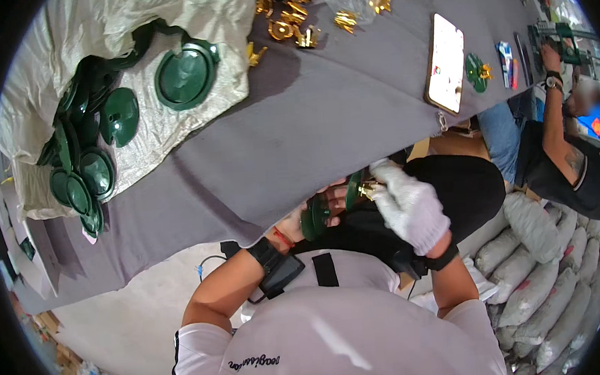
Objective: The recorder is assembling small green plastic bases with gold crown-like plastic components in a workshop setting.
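Observation:
My bare left hand (291, 226), at the table's near edge, is closed around dark green round plastic discs (315, 217). Another green disc (354, 189) stands on edge between my two hands, by the left fingertips. My right hand (409, 207) wears a white knitted glove and pinches a small shiny gold clip-like piece (365, 190) against that disc. The gloved fingers partly cover the gold piece. Both hands are low, over my dark-clothed lap.
Green discs (118, 116) lie on a white woven sack (207, 128) at the table's left. Gold clips (294, 16) are scattered at the back. A phone (446, 65) and a green disc with gold clip (476, 72) lie right. Another person (564, 126) works beside a green machine (565, 37); filled sacks (539, 283) are stacked below.

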Motion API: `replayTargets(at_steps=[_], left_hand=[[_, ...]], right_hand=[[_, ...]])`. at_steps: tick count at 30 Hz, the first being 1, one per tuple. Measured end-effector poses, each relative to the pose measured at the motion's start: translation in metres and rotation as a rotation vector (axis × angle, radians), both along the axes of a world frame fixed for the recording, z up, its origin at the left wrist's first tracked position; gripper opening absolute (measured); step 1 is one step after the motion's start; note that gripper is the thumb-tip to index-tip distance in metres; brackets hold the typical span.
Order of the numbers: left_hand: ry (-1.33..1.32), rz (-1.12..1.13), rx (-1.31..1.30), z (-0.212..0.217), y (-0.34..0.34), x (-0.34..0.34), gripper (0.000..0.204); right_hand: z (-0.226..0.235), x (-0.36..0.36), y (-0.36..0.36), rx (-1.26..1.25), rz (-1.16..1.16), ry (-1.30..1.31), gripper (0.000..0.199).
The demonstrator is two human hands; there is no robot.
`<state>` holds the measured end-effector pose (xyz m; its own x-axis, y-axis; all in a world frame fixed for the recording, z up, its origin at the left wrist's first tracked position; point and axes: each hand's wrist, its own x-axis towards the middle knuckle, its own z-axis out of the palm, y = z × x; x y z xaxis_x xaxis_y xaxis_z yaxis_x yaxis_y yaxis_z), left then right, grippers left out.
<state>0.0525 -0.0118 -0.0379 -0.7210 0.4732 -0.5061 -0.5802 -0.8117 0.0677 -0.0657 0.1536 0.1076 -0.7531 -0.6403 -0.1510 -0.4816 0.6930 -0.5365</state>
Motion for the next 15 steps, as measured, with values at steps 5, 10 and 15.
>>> replayTargets(at_steps=[5,10,15], left_hand=[[-0.043,0.129,0.327,-0.019,-0.012,0.019,0.059],[0.032,0.128,0.058,0.005,-0.029,0.026,0.061],[0.066,0.139,-0.074,0.015,-0.037,0.035,0.061]], right_hand=[[0.053,-0.042,-0.05,-0.12,-0.212,0.016,0.022],[0.034,-0.083,-0.121,-0.178,-0.038,0.662,0.046],[0.033,-0.161,-0.062,0.041,-0.445,0.808,0.058]])
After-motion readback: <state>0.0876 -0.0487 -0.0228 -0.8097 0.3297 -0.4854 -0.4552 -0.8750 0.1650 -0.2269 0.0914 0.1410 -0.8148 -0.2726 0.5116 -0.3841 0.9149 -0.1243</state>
